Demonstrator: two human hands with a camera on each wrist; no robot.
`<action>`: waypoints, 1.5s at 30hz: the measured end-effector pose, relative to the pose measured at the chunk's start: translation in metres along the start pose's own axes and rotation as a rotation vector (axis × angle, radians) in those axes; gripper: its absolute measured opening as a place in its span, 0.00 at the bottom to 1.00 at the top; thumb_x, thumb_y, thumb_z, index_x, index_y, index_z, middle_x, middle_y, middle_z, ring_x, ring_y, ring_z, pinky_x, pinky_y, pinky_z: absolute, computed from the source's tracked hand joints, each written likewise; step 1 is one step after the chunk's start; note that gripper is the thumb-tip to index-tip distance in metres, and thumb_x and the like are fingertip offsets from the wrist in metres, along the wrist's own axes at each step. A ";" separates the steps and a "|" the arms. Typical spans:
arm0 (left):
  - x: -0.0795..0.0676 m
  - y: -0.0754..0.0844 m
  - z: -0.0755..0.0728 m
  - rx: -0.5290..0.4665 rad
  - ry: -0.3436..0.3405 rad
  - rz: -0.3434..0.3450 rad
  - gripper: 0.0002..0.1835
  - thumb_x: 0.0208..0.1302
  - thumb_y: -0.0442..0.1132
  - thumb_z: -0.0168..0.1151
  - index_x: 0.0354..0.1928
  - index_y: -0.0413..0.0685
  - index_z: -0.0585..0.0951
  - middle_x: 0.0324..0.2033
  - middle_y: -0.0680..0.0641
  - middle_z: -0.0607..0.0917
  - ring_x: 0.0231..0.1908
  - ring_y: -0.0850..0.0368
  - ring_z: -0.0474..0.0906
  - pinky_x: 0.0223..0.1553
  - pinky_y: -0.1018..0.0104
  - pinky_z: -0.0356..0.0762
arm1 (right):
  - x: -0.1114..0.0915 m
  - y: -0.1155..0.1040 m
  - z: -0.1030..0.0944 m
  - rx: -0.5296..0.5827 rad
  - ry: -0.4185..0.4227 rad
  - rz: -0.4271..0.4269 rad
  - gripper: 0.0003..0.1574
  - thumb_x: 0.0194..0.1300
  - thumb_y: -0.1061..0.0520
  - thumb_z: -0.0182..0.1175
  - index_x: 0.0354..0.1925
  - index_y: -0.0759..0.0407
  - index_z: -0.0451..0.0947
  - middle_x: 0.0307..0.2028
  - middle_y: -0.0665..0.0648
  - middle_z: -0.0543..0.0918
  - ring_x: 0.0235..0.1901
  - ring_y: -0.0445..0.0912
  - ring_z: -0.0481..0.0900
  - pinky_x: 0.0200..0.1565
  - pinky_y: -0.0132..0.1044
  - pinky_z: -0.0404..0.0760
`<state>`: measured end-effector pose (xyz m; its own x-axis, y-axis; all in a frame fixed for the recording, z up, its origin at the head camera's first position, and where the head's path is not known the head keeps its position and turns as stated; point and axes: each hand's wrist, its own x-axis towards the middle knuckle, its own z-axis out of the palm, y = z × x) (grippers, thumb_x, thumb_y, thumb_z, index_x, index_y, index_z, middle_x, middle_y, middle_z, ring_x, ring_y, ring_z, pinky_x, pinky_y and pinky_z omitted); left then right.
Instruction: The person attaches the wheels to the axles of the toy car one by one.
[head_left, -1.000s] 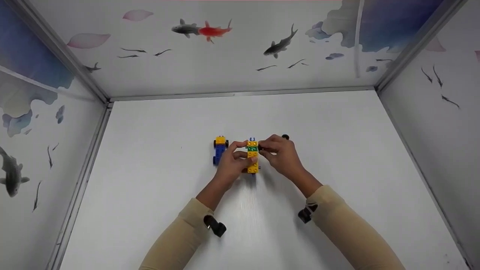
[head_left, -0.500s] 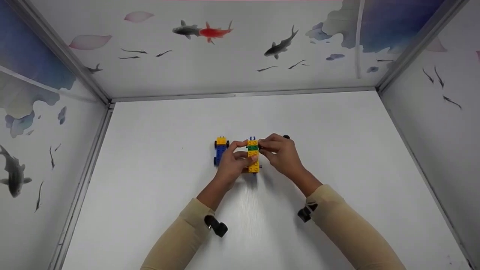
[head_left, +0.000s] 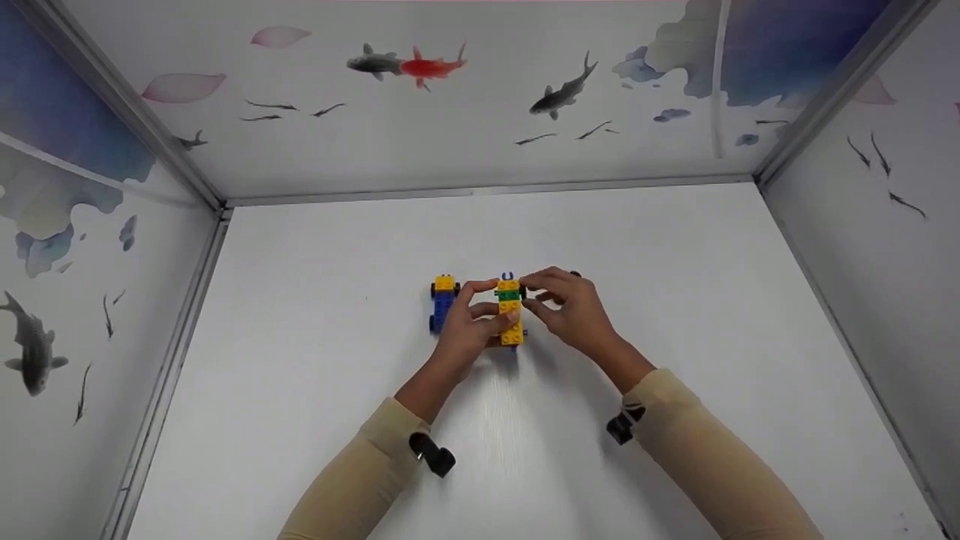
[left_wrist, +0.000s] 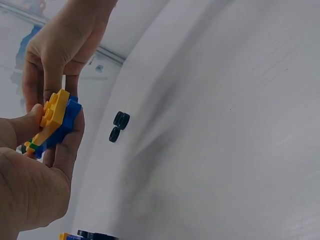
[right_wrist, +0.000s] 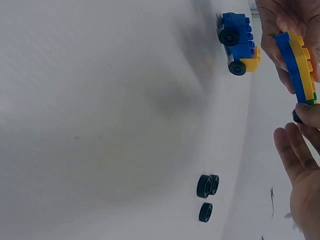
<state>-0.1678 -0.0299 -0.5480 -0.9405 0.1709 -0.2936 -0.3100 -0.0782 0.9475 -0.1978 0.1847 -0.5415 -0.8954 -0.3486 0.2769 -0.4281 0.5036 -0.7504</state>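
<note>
The left hand [head_left: 468,330] grips a yellow-and-blue toy car [head_left: 511,335] above the tabletop [head_left: 660,262] while the right hand [head_left: 574,311] pinches a black wheel [right_wrist: 296,117] at its side (fitting it on, I'd guess), so the next move probably calls for a firm, straight push.

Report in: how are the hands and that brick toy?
Left hand grips brick toy. Right hand pinches black wheel at its side. Loose wheels, second car nearby; neither seems blocking.

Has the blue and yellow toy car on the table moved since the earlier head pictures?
No. Against the printed red fish, the toy car keeps its place; both shift slightly together with the view.
</note>
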 end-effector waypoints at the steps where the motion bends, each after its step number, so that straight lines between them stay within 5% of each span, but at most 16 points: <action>1: 0.000 0.000 0.000 0.004 -0.002 0.006 0.32 0.74 0.38 0.75 0.75 0.63 0.74 0.56 0.42 0.90 0.51 0.49 0.91 0.52 0.56 0.94 | 0.000 0.003 -0.001 -0.007 -0.003 0.009 0.26 0.70 0.66 0.75 0.64 0.54 0.89 0.57 0.58 0.90 0.54 0.58 0.91 0.55 0.56 0.93; 12: -0.001 0.001 -0.003 0.036 0.007 0.019 0.35 0.74 0.37 0.75 0.77 0.67 0.74 0.53 0.43 0.90 0.49 0.49 0.92 0.51 0.57 0.94 | -0.015 0.044 -0.015 -0.233 -0.056 0.226 0.32 0.70 0.59 0.77 0.69 0.59 0.84 0.67 0.61 0.84 0.66 0.61 0.80 0.68 0.58 0.84; 24: -0.002 -0.002 -0.002 0.089 0.022 0.007 0.34 0.74 0.39 0.75 0.76 0.69 0.74 0.54 0.44 0.90 0.47 0.49 0.93 0.45 0.55 0.95 | -0.022 0.059 -0.009 -0.408 -0.148 0.237 0.26 0.77 0.56 0.70 0.69 0.59 0.84 0.71 0.63 0.81 0.69 0.64 0.76 0.72 0.62 0.80; 35: -0.002 -0.002 -0.005 0.100 0.018 0.027 0.36 0.74 0.41 0.76 0.78 0.68 0.72 0.54 0.44 0.89 0.45 0.49 0.93 0.40 0.56 0.95 | -0.024 0.064 -0.005 -0.433 -0.087 0.211 0.20 0.76 0.59 0.70 0.62 0.64 0.87 0.62 0.65 0.85 0.62 0.65 0.80 0.63 0.64 0.82; 45: -0.004 0.000 -0.004 0.093 0.020 0.033 0.36 0.73 0.40 0.76 0.78 0.69 0.72 0.54 0.43 0.89 0.44 0.48 0.94 0.40 0.55 0.95 | -0.023 0.063 -0.001 -0.439 -0.060 0.272 0.11 0.77 0.57 0.71 0.52 0.62 0.90 0.56 0.61 0.89 0.58 0.60 0.82 0.63 0.57 0.83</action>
<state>-0.1646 -0.0349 -0.5477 -0.9529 0.1501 -0.2635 -0.2653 0.0085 0.9641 -0.2042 0.2254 -0.5940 -0.9784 -0.1974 0.0620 -0.2033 0.8618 -0.4647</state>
